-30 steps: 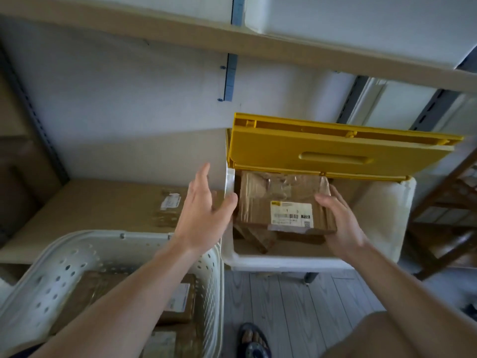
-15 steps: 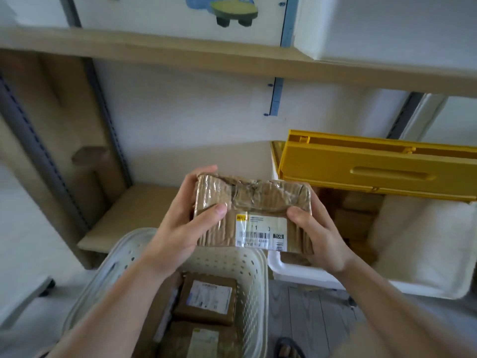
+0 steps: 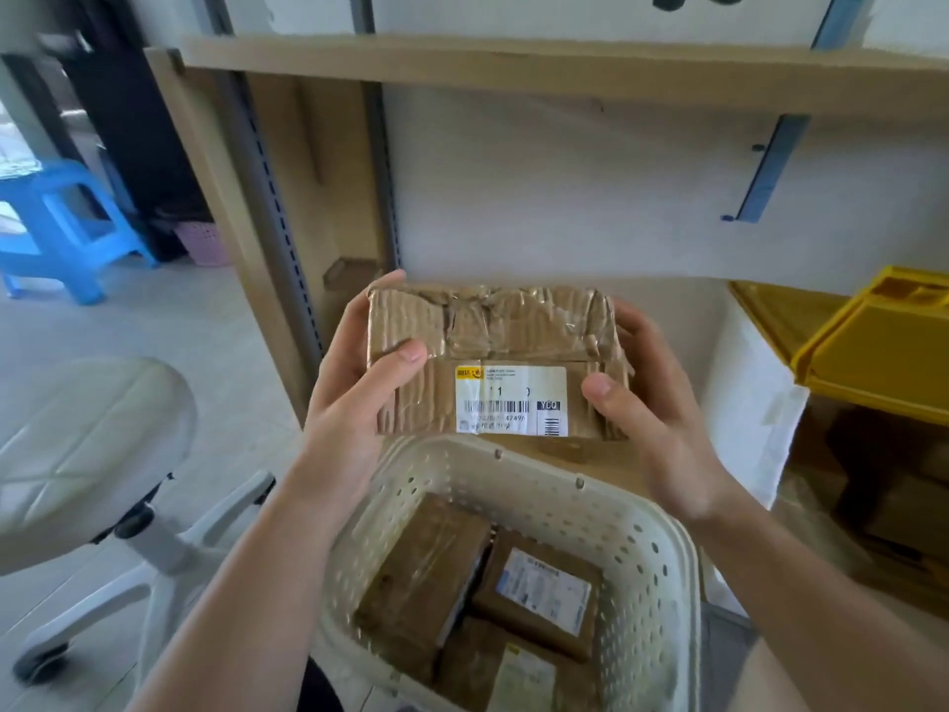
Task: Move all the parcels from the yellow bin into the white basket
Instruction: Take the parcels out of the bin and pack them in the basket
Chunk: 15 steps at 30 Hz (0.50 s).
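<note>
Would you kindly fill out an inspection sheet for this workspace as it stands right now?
Surface: wooden shelf above; pale floor below.
Job's things: taped cardboard parcel with a barcode label, held above the white basket; at least three parcels lie inside it. Yellow bin at right, lid up, more parcels within.
Clutter: nothing seen.
Grippers: left hand and right hand grip the parcel's opposite ends, thumbs on top.
Cables: nothing seen.
Surroundings: white swivel chair, blue stool, purple basket at left.

grey floor (image 3: 169,326), blue stool (image 3: 61,223), white chair (image 3: 87,444)
</note>
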Available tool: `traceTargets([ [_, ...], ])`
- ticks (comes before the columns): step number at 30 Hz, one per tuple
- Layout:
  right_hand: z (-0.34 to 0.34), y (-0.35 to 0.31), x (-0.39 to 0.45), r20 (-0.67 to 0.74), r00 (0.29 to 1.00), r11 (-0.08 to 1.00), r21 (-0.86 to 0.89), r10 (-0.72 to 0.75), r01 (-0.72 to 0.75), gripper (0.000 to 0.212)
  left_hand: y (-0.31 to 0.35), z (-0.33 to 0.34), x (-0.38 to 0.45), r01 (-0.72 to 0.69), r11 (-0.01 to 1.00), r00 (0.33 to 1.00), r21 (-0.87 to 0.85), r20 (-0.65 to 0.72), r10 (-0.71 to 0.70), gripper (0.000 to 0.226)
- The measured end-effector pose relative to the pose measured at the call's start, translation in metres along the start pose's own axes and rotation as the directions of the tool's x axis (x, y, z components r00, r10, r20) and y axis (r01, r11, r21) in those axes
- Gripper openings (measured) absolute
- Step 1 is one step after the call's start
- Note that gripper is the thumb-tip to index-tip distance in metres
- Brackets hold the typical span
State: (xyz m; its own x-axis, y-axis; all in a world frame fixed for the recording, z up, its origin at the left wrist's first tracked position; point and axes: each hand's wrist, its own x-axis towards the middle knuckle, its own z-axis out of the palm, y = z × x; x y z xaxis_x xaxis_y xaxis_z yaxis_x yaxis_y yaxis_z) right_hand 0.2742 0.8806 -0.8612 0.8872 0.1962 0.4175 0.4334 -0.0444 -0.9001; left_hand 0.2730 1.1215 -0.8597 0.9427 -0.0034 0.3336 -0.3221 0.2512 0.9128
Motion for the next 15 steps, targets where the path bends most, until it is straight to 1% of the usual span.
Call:
traceTargets([
  [3,0.000,0.002,0.005,0.152,0.988,0.997,-0.074,-0.019,0.031,0.093,0.000,-0.013,0.001,0.005,0.999,0.999,-0.040,-0.034,-0.006,0.058],
  [5,-0.005,0.006,0.007,0.262,0.965,0.988,-0.147,-0.010,0.050,0.114,0.000,-0.020,0.002,0.005,0.999,1.000,-0.042,-0.028,-0.007,0.062],
  [6,-0.008,0.007,0.007,0.301,0.954,0.980,-0.188,-0.007,0.067,0.121,-0.001,-0.022,0.001,0.009,0.999,1.000,-0.034,-0.021,-0.010,0.064],
  [8,-0.013,0.009,0.009,0.325,0.946,0.970,-0.226,-0.009,0.087,0.121,-0.004,-0.025,0.000,0.015,1.000,1.000,-0.007,-0.006,-0.015,0.065],
  [9,-0.017,0.010,0.011,0.316,0.949,0.968,-0.232,-0.015,0.093,0.119,-0.005,-0.025,0.001,0.007,1.000,1.000,0.021,0.018,-0.008,0.067],
  [10,-0.021,0.012,0.012,0.299,0.954,0.968,-0.232,-0.023,0.096,0.117,-0.005,-0.026,0.001,-0.010,0.998,0.998,0.067,0.070,0.005,0.073],
  [12,-0.033,0.014,0.016,0.265,0.964,0.977,-0.197,-0.029,0.084,0.114,-0.004,-0.028,0.003,-0.066,0.977,0.967,0.203,0.256,0.012,0.098],
  [13,-0.040,0.016,0.017,0.257,0.966,0.984,-0.167,-0.024,0.069,0.111,-0.004,-0.029,0.003,-0.081,0.961,0.941,0.265,0.338,-0.014,0.107],
  [14,-0.046,0.016,0.017,0.258,0.966,0.989,-0.138,-0.012,0.049,0.110,-0.004,-0.031,0.004,-0.077,0.943,0.923,0.324,0.381,-0.055,0.115],
  [15,-0.050,0.016,0.017,0.265,0.964,0.993,-0.115,0.002,0.030,0.110,-0.005,-0.031,0.004,-0.059,0.926,0.918,0.373,0.385,-0.097,0.122],
])
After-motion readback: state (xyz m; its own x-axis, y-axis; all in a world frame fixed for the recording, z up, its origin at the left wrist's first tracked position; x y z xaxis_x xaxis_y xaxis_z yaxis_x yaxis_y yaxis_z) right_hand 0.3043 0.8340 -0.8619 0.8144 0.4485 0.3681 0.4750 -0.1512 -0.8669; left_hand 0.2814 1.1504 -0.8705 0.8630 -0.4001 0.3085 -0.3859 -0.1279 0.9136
